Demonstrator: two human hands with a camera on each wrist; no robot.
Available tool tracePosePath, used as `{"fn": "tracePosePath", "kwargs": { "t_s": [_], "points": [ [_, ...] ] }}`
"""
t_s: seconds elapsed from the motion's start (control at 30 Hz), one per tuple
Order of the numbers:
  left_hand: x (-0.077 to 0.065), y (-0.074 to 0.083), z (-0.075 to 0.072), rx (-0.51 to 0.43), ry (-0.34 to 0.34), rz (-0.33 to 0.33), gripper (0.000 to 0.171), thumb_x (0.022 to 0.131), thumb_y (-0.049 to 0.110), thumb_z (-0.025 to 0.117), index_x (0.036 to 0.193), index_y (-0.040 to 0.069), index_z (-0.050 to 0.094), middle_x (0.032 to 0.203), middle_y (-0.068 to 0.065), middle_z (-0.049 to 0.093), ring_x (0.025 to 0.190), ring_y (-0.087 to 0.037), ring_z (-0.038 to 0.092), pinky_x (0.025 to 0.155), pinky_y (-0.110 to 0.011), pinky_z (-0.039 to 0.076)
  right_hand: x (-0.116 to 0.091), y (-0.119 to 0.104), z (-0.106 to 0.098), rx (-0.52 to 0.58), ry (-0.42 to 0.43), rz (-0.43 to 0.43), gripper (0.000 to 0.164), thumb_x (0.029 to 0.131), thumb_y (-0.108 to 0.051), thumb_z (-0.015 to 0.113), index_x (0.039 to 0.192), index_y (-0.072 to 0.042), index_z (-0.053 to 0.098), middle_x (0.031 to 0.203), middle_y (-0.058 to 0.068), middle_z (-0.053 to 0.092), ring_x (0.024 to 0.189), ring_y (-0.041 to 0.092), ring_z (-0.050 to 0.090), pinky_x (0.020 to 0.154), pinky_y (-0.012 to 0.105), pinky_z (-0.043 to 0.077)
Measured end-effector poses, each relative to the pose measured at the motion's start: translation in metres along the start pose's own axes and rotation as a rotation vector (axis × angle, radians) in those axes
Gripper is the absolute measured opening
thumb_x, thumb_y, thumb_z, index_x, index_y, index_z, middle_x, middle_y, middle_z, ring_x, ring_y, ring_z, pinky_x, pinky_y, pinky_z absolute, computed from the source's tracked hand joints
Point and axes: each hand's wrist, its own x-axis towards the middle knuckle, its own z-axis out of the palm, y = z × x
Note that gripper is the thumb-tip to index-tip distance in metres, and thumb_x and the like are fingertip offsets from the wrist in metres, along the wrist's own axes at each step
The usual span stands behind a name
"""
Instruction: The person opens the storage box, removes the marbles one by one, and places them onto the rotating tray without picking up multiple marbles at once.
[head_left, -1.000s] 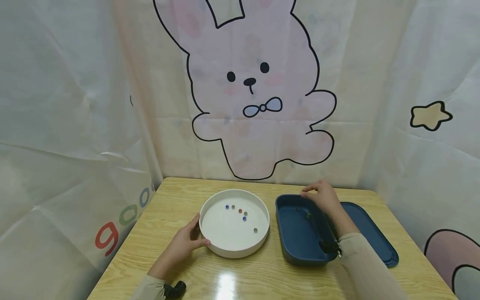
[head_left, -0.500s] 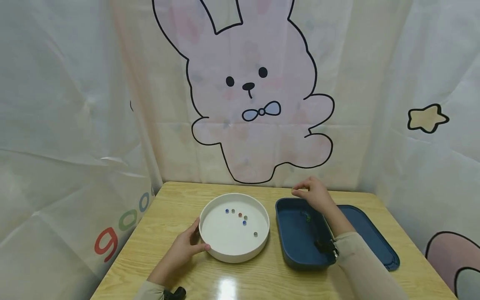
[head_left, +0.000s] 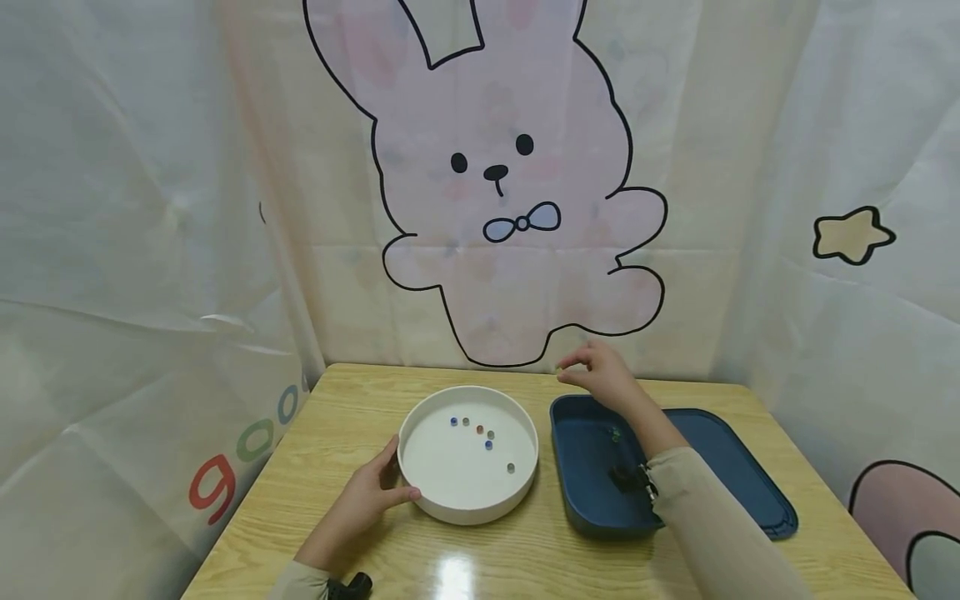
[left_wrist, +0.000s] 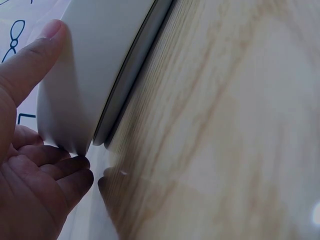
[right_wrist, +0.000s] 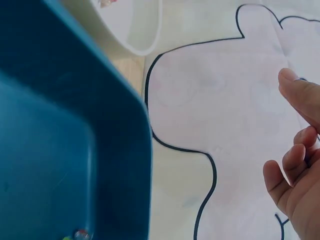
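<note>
My left hand (head_left: 363,502) grips the near-left side of a round white tray (head_left: 465,515). In the left wrist view, its thumb lies on the tray's wall (left_wrist: 95,65) and its other fingers curl against the lower edge. Several small glass marbles (head_left: 488,445), blue, reddish and clear, lie scattered inside. Above the far end of a deep blue box (head_left: 592,492), my right hand (head_left: 606,382) pinches a tiny greenish marble (head_left: 558,370) between thumb and forefinger. Greenish marbles (head_left: 616,435) sit on the box floor, partly hidden by the right wrist.
A flat blue lid (head_left: 738,467) lies on the wooden table (head_left: 397,567), right of the box and partly under the right forearm. Behind the table hangs a curtain (head_left: 510,283) with a rabbit drawing. The tray and box stand side by side with a narrow gap.
The right hand has risen from over the box's far end and moved left toward the tray, pinching the small marble. The left hand keeps its grip and the tray stays put.
</note>
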Motion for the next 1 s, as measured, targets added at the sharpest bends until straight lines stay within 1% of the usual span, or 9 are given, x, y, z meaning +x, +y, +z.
{"fn": "tracePosePath", "kwargs": {
  "t_s": [0.13, 0.2, 0.27, 0.4, 0.43, 0.5, 0.6, 0.83, 1.0],
  "points": [
    [0.0, 0.0, 0.001, 0.0, -0.007, -0.007, 0.116, 0.076, 0.043, 0.089, 0.163, 0.006, 0.022, 0.166, -0.012, 0.027, 0.153, -0.031, 0.026, 0.125, -0.05, 0.023, 0.008, -0.012, 0.005, -0.002, -0.036, -0.022, 0.021, 0.09, -0.023, 0.081, 0.108, -0.012, 0.081, 0.09, 0.008, 0.051, 0.079, 0.026, 0.039, 0.065, 0.036, 0.034],
    [0.0, 0.0, 0.001, -0.007, -0.012, -0.007, 0.115, 0.077, 0.043, 0.088, 0.163, 0.006, 0.021, 0.167, -0.012, 0.026, 0.154, -0.031, 0.025, 0.125, -0.05, 0.022, 0.013, -0.018, 0.007, 0.013, -0.058, -0.023, 0.021, 0.09, -0.022, 0.081, 0.109, -0.011, 0.081, 0.088, 0.007, 0.049, 0.08, 0.029, 0.04, 0.066, 0.038, 0.034],
    [0.001, 0.0, 0.001, -0.009, -0.012, -0.003, 0.115, 0.077, 0.042, 0.088, 0.163, 0.006, 0.021, 0.167, -0.012, 0.026, 0.154, -0.032, 0.025, 0.125, -0.051, 0.022, 0.018, -0.023, 0.011, 0.011, -0.071, -0.027, 0.022, 0.09, -0.021, 0.08, 0.109, -0.011, 0.08, 0.091, 0.008, 0.055, 0.095, 0.035, 0.051, 0.074, 0.042, 0.044],
    [0.001, 0.0, 0.0, -0.01, -0.007, 0.003, 0.114, 0.077, 0.04, 0.089, 0.163, 0.006, 0.022, 0.166, -0.012, 0.027, 0.154, -0.031, 0.025, 0.125, -0.051, 0.022, 0.028, -0.031, 0.019, 0.005, -0.112, -0.033, 0.023, 0.091, -0.021, 0.08, 0.111, -0.009, 0.08, 0.101, 0.011, 0.063, 0.112, 0.041, 0.055, 0.088, 0.05, 0.05],
    [0.001, 0.0, -0.001, -0.011, -0.006, 0.004, 0.114, 0.077, 0.04, 0.089, 0.163, 0.006, 0.022, 0.166, -0.012, 0.027, 0.154, -0.031, 0.025, 0.125, -0.051, 0.022, 0.031, -0.033, 0.022, -0.002, -0.119, -0.036, 0.023, 0.09, -0.021, 0.08, 0.11, -0.009, 0.08, 0.103, 0.011, 0.064, 0.113, 0.038, 0.056, 0.09, 0.049, 0.051],
    [0.001, 0.001, -0.001, -0.012, -0.007, 0.002, 0.114, 0.077, 0.04, 0.089, 0.163, 0.006, 0.022, 0.166, -0.012, 0.028, 0.154, -0.031, 0.025, 0.125, -0.05, 0.022, 0.036, -0.034, 0.028, -0.002, -0.138, -0.044, 0.021, 0.09, -0.02, 0.08, 0.108, -0.009, 0.08, 0.101, 0.011, 0.062, 0.095, 0.03, 0.056, 0.08, 0.042, 0.05],
    [0.003, 0.001, -0.001, -0.011, -0.007, 0.01, 0.115, 0.077, 0.04, 0.09, 0.163, 0.005, 0.022, 0.166, -0.012, 0.027, 0.154, -0.031, 0.025, 0.125, -0.05, 0.022, 0.045, -0.038, 0.036, 0.006, -0.158, -0.031, 0.017, 0.089, -0.019, 0.081, 0.104, -0.01, 0.081, 0.101, 0.01, 0.061, 0.089, 0.022, 0.054, 0.076, 0.035, 0.048],
    [0.004, 0.0, -0.001, -0.025, -0.022, 0.013, 0.114, 0.077, 0.039, 0.089, 0.163, 0.006, 0.022, 0.167, -0.012, 0.026, 0.154, -0.03, 0.025, 0.125, -0.049, 0.023, 0.057, -0.043, 0.062, 0.012, -0.238, 0.0, 0.015, 0.091, -0.018, 0.079, 0.105, -0.012, 0.081, 0.111, 0.011, 0.063, 0.1, 0.024, 0.056, 0.087, 0.042, 0.053],
    [0.0, 0.001, -0.002, -0.021, -0.014, 0.001, 0.115, 0.076, 0.042, 0.089, 0.163, 0.006, 0.022, 0.167, -0.012, 0.027, 0.154, -0.031, 0.024, 0.125, -0.051, 0.023, 0.062, -0.043, 0.087, -0.017, -0.264, 0.045, 0.01, 0.09, -0.018, 0.081, 0.1, -0.018, 0.081, 0.113, 0.004, 0.06, 0.104, 0.022, 0.057, 0.093, 0.044, 0.054]
  ]
}}
